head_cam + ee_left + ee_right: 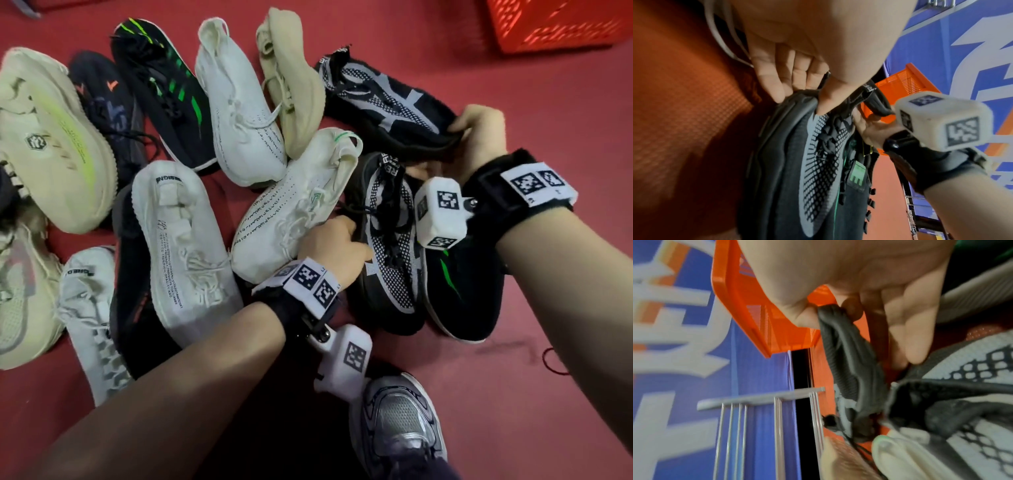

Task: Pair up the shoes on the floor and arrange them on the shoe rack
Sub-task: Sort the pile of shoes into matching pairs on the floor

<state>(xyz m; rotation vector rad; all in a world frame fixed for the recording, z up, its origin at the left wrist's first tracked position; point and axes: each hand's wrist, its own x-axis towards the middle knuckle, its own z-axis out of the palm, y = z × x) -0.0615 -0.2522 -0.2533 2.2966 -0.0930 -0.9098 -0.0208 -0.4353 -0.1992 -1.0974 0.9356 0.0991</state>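
Observation:
Two matching black shoes with white mesh panels are among a pile on the red floor. The nearer one (390, 260) (818, 162) lies in front of me; my left hand (335, 246) (803, 95) pinches its side edge by the laces. The farther one (380, 99) (851, 353) lies across the back right, and my right hand (476, 137) (859, 321) grips its black sole at one end, thumb on one side and fingers on the other. The two hands are close together. I cannot tell whether either shoe is off the floor.
Around them lie white knit shoes (239, 113) (291, 212), black shoes with green stripes (164, 89) (459, 294) and cream shoes (51, 137). An orange crate (555, 24) (756, 305) stands back right. The metal shoe rack (760, 398) shows beyond it. A silver sneaker (400, 421) is on a foot below.

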